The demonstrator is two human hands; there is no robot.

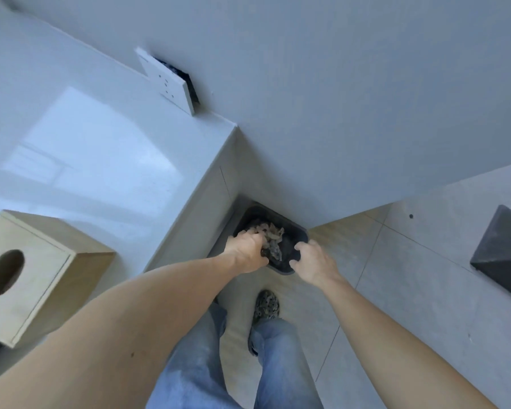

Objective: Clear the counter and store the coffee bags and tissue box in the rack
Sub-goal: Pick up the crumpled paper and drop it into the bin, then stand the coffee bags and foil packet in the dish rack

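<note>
Below us, from the head view, we reach both arms down to a dark bin (298, 231) on the floor, in the corner between the counter (101, 160) and the wall. Our left hand (247, 252) is over the bin with its fingers curled around a crumpled grey-brown wad (270, 234) inside it. Our right hand (314, 262) is just beside it, with the fingers curled over the near rim of the bin. Far to the left of the left hand, the wooden tissue box (27, 276) stands on the counter, its round hole toward us. Well to the right of the right hand, a dark pyramid-shaped object (505, 255) is on another surface. Between our arms we see jeans and one patterned shoe (266, 304).
</note>
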